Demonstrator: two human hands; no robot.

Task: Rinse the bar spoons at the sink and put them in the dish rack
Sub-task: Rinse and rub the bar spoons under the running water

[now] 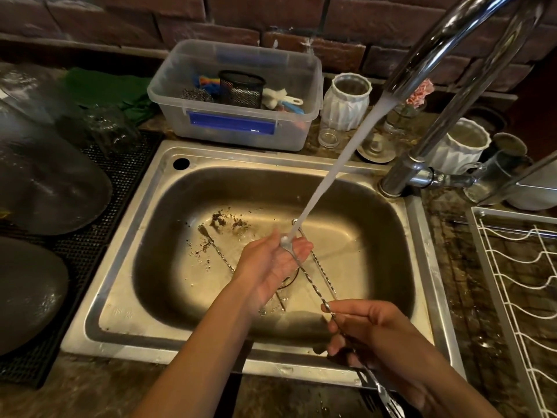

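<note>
Brick wall (301, 28), dark red, runs behind a mottled brown stone desk (452, 267) that carries a stainless steel sink (126, 267) under both hands. A curved chrome tap (452, 40) rises beyond the right hand and pours a white stream of water (337, 161) onto the left hand. Right of the right hand lies a white wire dish rack (518, 282); far left of the left hand sits a black rubber mat (99, 236). Beyond the hands, behind the sink, stands a clear plastic box (235, 95) with a blue latch, and two white ribbed jars (346, 101) stand near the tap.

The left hand (271, 267) is held palm up and flat, fingers relaxed, with the spoon end of a twisted steel bar spoon (310, 285) resting across its fingers under the stream. The right hand (370, 333) pinches that spoon's stem between thumb and fingers, the forked end sticking out below the wrist.

Three bar spoons show: the one held, one lying on the sink floor just right of the left hand (324, 276), and one on the sink floor left of it (217, 251).
</note>
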